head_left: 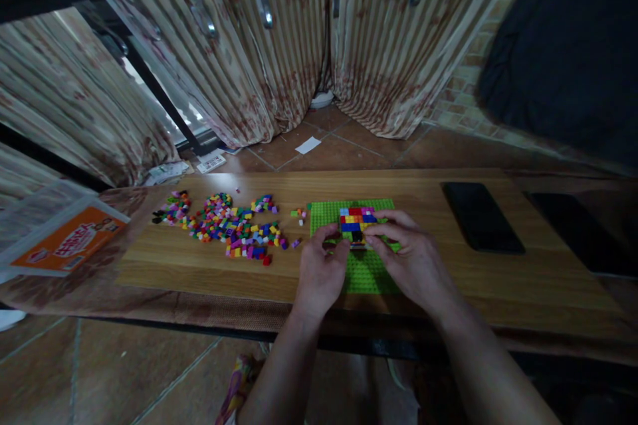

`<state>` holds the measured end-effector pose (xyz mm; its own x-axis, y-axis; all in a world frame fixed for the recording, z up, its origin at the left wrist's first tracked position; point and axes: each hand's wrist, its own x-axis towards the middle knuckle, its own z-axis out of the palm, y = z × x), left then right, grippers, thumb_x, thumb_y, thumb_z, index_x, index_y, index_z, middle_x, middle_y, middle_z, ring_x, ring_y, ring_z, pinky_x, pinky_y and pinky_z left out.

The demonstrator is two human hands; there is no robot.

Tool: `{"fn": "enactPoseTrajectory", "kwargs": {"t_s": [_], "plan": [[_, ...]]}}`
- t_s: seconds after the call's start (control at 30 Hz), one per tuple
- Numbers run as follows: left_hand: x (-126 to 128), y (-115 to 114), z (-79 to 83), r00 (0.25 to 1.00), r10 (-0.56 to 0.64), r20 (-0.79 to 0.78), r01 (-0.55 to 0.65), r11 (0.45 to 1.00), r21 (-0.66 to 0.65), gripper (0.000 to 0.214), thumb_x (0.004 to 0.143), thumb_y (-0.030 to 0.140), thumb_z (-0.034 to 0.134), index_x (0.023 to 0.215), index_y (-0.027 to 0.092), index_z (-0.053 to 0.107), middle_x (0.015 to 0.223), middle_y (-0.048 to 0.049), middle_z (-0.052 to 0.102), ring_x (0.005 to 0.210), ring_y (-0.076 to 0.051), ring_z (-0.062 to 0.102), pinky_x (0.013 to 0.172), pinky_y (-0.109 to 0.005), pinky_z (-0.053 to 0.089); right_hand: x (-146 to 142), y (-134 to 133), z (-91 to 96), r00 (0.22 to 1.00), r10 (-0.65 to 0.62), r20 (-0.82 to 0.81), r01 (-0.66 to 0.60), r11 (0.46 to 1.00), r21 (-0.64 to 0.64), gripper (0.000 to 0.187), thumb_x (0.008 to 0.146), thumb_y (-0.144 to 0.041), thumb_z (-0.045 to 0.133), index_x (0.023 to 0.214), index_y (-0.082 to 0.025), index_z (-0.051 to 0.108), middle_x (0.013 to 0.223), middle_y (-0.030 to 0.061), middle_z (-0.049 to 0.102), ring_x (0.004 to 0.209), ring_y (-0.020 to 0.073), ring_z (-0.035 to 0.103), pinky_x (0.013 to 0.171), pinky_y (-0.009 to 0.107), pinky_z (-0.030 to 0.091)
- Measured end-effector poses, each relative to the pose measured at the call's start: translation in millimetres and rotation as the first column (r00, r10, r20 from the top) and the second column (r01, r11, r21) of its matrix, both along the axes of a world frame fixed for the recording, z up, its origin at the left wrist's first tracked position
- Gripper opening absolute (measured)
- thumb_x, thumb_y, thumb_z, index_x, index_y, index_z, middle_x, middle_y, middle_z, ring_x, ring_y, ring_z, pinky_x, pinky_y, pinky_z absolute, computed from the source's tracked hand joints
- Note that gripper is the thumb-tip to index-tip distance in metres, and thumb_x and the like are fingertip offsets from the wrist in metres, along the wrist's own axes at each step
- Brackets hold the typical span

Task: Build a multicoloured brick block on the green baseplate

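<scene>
A green baseplate (326,214) lies on the wooden table (498,279), with a small block of red, yellow, orange and blue bricks (357,217) built on it. My left hand (321,272) rests on the plate's near left part, fingers curled and pinched at the lower edge of the brick block. My right hand (411,259) comes in from the right, its fingers closed against the same edge of the block. What sits between the fingertips is too small to make out. A loose pile of small coloured bricks (229,226) lies to the left of the plate.
A black phone (481,216) lies on the table to the right, with a second dark flat thing (581,232) beyond it. An orange-labelled plastic bag (64,239) sits at the left. Striped curtains (239,60) hang behind the table over a tiled floor.
</scene>
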<state>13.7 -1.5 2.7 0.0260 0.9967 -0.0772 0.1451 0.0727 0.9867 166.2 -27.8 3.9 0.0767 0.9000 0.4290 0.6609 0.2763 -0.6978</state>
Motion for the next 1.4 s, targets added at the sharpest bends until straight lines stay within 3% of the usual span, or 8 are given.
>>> {"fn": "enactPoseTrajectory", "kwargs": {"t_s": [0.93,1.4], "plan": [[2.2,-3.6,-6.1,0.996,-0.017,-0.084,0.020,0.999,0.041,0.025,0.079,0.021,0.063,0.103,0.015,0.067,0.095,-0.0078,0.072,0.077,-0.017,0.065,0.074,-0.029,0.049,-0.1,0.8,-4.3,0.994,0.024,0.111,-0.028,0.999,0.030,0.017,0.087,-0.021,0.056,0.088,-0.027,0.073,0.115,0.0069,0.062,0.103,0.0233,0.062,0.088,0.043,0.052],[-8.7,-3.5,-3.6,0.989,-0.013,-0.150,0.020,0.999,0.047,0.027,0.080,0.024,0.062,0.105,0.014,0.067,0.098,-0.0096,0.072,0.078,-0.018,0.065,0.074,-0.030,0.049,-0.8,-0.9,-5.2,1.000,-0.016,-0.027,0.016,1.000,0.009,0.017,0.089,-0.031,0.057,0.088,-0.026,0.074,0.112,0.0068,0.064,0.101,0.0224,0.064,0.090,0.042,0.051]]}}
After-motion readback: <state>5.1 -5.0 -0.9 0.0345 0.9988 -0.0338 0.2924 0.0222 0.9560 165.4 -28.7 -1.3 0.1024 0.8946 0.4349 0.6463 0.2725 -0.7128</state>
